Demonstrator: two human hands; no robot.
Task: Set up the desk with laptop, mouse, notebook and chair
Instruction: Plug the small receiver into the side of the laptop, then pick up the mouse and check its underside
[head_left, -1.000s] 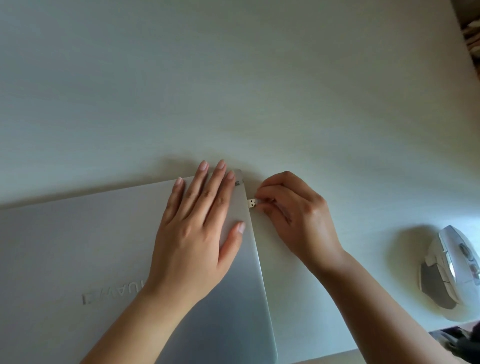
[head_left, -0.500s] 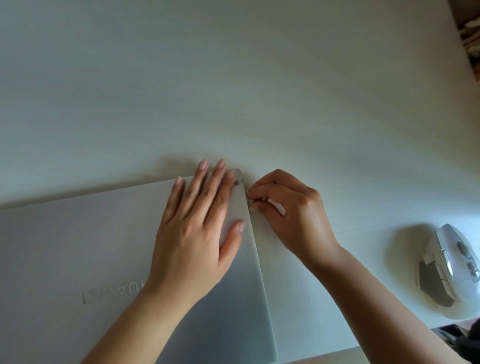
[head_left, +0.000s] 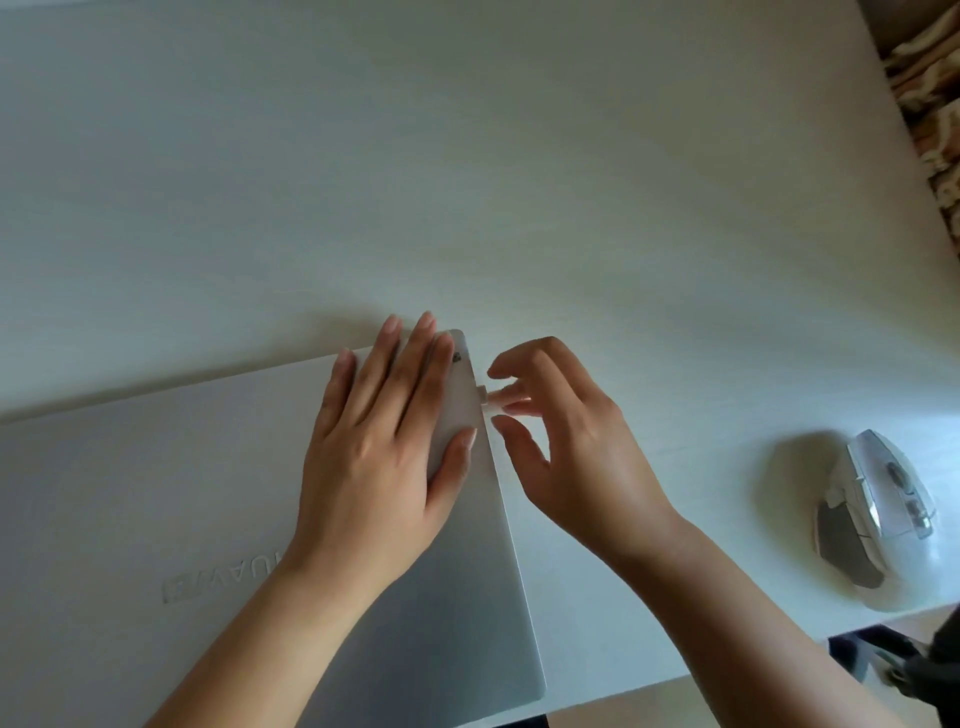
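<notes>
A closed silver laptop (head_left: 156, 493) lies on the white desk (head_left: 467, 182) at the lower left. My left hand (head_left: 379, 452) rests flat on its lid near the far right corner, fingers together. A small white USB plug (head_left: 482, 393) sticks out of the laptop's right edge. My right hand (head_left: 566, 441) hovers beside it with fingers spread, its middle fingertips at the plug and thumb and forefinger apart from it. A white and grey mouse (head_left: 872, 514) sits at the right near the desk's front edge. No notebook is in view.
The desk's front edge (head_left: 727, 670) runs along the bottom right. A dark object (head_left: 914, 660) shows below the edge in the corner. A patterned brown surface (head_left: 930, 104) lies beyond the desk's right side.
My right hand was pinching the small plug against the laptop's right edge; now its fingers have spread apart and the plug sits in the laptop's side. My left hand has stayed put.
</notes>
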